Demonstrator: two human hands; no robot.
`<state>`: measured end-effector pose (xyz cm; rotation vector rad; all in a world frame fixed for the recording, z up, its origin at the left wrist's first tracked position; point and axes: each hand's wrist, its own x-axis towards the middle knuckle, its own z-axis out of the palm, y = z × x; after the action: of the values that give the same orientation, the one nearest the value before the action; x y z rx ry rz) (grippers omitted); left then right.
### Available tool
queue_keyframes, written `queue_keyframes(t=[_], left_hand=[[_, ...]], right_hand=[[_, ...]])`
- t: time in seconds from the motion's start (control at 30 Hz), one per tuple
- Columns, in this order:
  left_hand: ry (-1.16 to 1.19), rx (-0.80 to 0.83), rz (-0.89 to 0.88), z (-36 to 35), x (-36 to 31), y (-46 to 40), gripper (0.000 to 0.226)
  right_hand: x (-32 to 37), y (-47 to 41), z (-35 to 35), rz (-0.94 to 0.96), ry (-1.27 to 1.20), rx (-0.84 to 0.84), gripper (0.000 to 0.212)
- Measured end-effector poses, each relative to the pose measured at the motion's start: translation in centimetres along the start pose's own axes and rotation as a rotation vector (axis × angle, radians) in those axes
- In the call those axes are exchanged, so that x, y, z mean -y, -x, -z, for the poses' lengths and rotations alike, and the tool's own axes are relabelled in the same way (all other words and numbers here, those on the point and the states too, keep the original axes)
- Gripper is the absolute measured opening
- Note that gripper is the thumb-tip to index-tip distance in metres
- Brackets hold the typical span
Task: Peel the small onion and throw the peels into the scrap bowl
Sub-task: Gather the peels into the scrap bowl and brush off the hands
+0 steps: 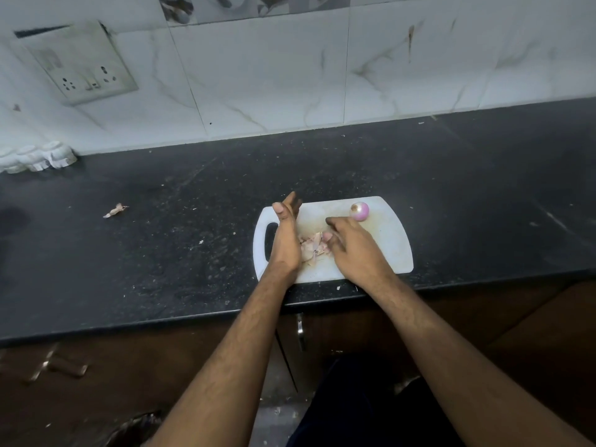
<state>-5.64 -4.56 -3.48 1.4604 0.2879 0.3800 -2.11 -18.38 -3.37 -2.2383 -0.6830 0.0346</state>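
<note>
Both hands are down on the white plastic cutting board (387, 253), which sits at the near edge of the dark speckled stone surface (161, 237). The left hand (287, 233) stands on its edge with fingers straight and together, thumb up, its palm turned toward the pile of pale pinkish onion peels (311, 250) and touching the pile's left side. The right hand (350, 245) lies palm down just right of that pile, fingers loosely bent toward it; whether it pinches any peel, I cannot tell. So the peels sit squeezed between the two hands. Just beyond the right hand's fingertips rests the small round peeled purple onion (359, 211), untouched, near the board's far edge. Well off to the left of the left hand, one stray dry peel scrap (115, 210) lies on the surface.
</note>
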Motion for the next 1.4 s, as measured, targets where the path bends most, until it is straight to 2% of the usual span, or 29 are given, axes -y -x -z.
queue_keyframes(t=[0.1,0.2,0.3,0.5,0.7,0.83,0.97,1.03,1.13,1.23,1.3,1.4], left_hand=[[0.063,-0.027,0.010,0.2,-0.3,0.1,0.103],[0.145,-0.075,0.040,0.5,-0.4,0.1,0.097],[0.170,-0.094,0.047,0.8,-0.2,-0.1,0.093],[0.174,-0.096,0.056,0.8,0.2,-0.4,0.088],[0.108,-0.065,0.031,0.6,0.4,-0.5,0.085],[-0.035,-0.038,0.008,0.5,0.3,-0.2,0.088],[-0.233,0.026,-0.028,0.5,0.3,0.2,0.070],[-0.294,0.043,-0.036,0.6,0.3,0.4,0.052],[-0.465,0.054,-0.071,0.5,0.4,0.3,0.024],[-0.645,0.035,-0.134,0.2,1.0,0.0,0.033],[-0.791,0.004,-0.161,-0.4,1.2,-0.1,0.038],[-0.966,-0.013,-0.148,-1.1,0.9,0.1,0.040]], right_hand=[[1.0,-1.0,-1.0,0.083,0.044,0.161,0.051],[1.5,-1.3,-1.7,0.193,0.088,0.261,0.043],[0.9,-1.1,-2.0,0.281,0.151,0.276,0.028],[0.0,-1.5,-1.5,0.358,0.089,0.275,0.002],[-2.0,-2.2,0.8,0.316,0.112,0.262,0.018],[-2.3,-1.6,0.9,0.322,0.173,0.232,0.030],[-1.9,-1.7,0.4,0.237,0.206,0.149,0.026],[-1.3,-1.9,0.4,0.118,0.074,0.107,0.023],[-1.6,-2.0,0.5,-0.001,-0.161,-0.065,0.021],[-2.7,-1.7,1.2,-0.151,-0.688,-0.201,0.016],[-3.2,-1.3,1.7,-0.232,-1.054,-0.223,0.015],[-3.6,-1.2,2.3,-0.271,-1.313,-0.235,0.014]])
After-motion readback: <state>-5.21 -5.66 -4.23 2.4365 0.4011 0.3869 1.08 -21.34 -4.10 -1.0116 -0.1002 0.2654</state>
